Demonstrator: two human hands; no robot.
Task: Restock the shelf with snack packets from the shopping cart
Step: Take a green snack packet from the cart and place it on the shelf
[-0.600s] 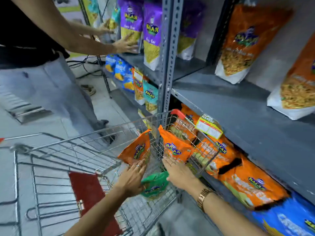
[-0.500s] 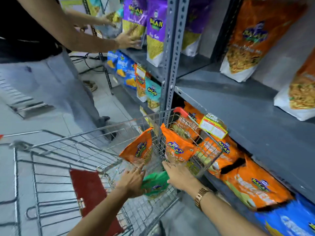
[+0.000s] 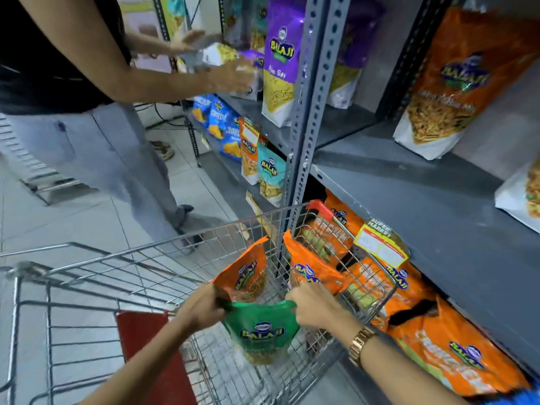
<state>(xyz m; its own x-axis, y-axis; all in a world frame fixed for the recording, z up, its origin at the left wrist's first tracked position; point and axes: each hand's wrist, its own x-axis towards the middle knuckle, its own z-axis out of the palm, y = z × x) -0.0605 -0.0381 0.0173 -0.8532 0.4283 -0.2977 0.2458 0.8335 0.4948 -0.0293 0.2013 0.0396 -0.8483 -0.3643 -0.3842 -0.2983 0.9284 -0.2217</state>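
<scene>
Head view, grey metal shelf (image 3: 423, 211), pale tiled floor (image 3: 96, 217), wire cart (image 3: 163, 258)

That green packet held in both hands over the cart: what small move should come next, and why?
Probably lift the green packet straight up, clear of the cart's wire rim. The left hand and right hand each have a grip on a top corner, and its lower part hangs inside the cart. The shelf alongside has bare room, though which spot it belongs in is unclear.
</scene>
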